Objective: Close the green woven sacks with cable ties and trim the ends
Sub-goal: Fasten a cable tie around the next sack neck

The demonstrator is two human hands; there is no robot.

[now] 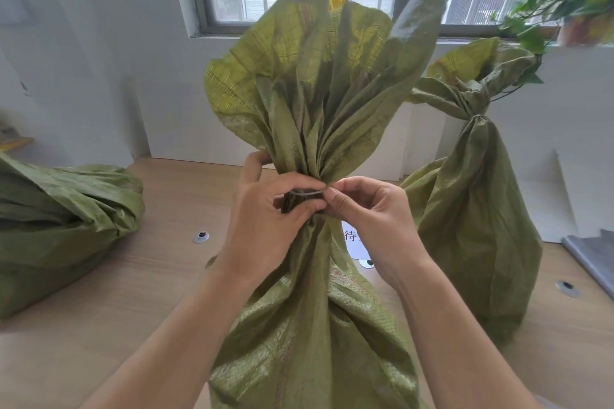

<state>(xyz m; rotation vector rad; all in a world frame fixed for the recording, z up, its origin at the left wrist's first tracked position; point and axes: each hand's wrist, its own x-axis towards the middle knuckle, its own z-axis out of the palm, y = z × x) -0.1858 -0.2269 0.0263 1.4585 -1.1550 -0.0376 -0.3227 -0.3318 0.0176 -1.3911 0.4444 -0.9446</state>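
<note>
1. Fingers (292,181) of our left hand (265,212) curl tight round the gathered neck of the middle sack (315,325), which stands upright on the table (133,309) right in front of us. The right hand (372,212) pinches the pale cable tie (305,192) at that neck between thumb and forefinger.
2. Is the tail through the head yet? We cannot tell (our own fingertips hide the join).
3. First danger, as we judge it: those pleats look thick and springy. If the left grip loosens, the neck fans out and the loop rides up or slips off.
4. Second danger: the strap is thin and slick. A pinch so near its end could slip, or the tail could miss the slot.
5. Third danger: a hard sideways pull could tip this tall sack towards the tied sack (475,209) standing near on the right.
6. Now the room. On the left there is open tabletop between our forearm and the slumped sack (59,219) lying at the left edge, so we pull that way freely.
7. The right is tighter, because the tied sack stands close by our right wrist.
8. A paper label (354,237) lies on the table just behind the neck, and the wall is close behind it.
9. We see no cutter here for the trimming.
</note>
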